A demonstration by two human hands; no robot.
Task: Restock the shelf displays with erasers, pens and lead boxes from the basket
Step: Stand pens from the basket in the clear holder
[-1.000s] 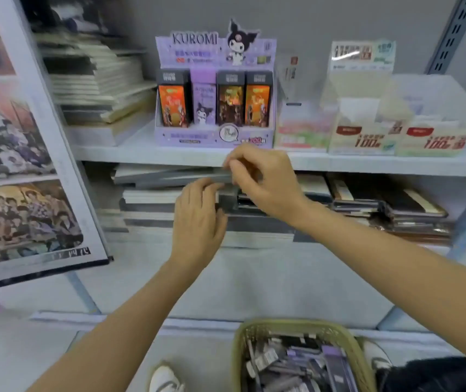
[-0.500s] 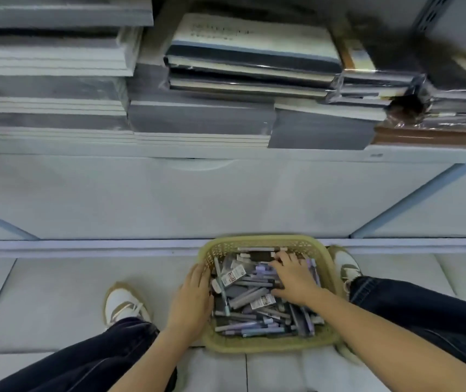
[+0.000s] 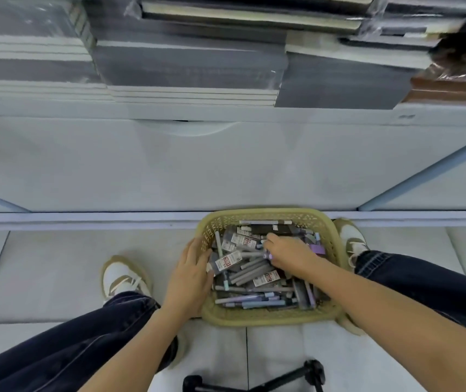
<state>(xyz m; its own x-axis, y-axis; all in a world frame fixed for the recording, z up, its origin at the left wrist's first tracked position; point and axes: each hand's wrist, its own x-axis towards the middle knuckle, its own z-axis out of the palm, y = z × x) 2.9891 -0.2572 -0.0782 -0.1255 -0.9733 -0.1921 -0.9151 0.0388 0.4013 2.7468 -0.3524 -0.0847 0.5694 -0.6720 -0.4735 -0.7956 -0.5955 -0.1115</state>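
Observation:
A yellow woven basket (image 3: 271,316) stands on the floor between my feet. It is packed with grey and lilac pens (image 3: 254,271) and small lead boxes with red-and-white labels (image 3: 227,263). My left hand (image 3: 190,274) rests against the basket's left rim, its fingers laid fairly straight over the edge. My right hand (image 3: 288,254) is inside the basket, with its fingers curled down round some pens near the middle. What lies under that hand is hidden. No shelf display is in view.
Stacks of wrapped notebooks (image 3: 192,69) fill the low shelf above a white base panel (image 3: 226,165). My shoes (image 3: 124,278) (image 3: 352,239) flank the basket on the pale tiled floor. A black tripod (image 3: 305,374) lies behind me at the bottom edge.
I have looked down from the shelf displays to the basket. Both hands dropped to it. My right hand's fingers, spread flat on the pile half a second ago, are now curled round pens.

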